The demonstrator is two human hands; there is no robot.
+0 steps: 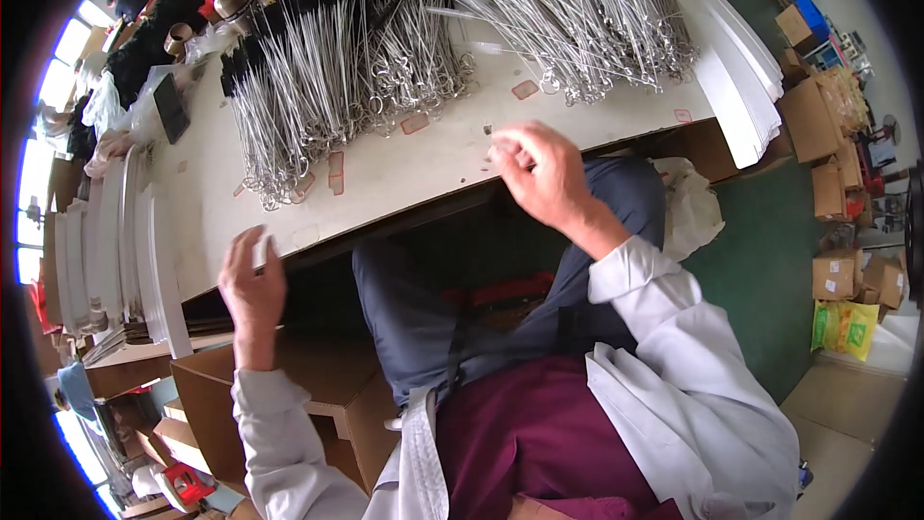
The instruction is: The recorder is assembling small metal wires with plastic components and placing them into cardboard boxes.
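Note:
Over the table's front edge, my right hand point(547, 176) hangs with its fingers curled and the fingertips drawn together. Whatever they may hold is hidden or too small to name. Lower at the left, my left hand point(252, 284) is raised by the edge, thumb and fingers apart, holding nothing. Beyond it lies a heap of black-bristled brushes point(318, 77) with thin twisted wire handles, their looped ends toward me. A second heap of wire-handled pieces point(587, 19) lies farther right, loops also facing me; their far ends are partly cut off.
White strips are stacked at the right point(736, 87) and left point(144, 260) ends of the white table point(404, 164). A dark phone-like slab point(171, 108) rests near plastic bags. Below the left side stands an open cardboard box point(217, 414); more cartons point(813, 120) line the right.

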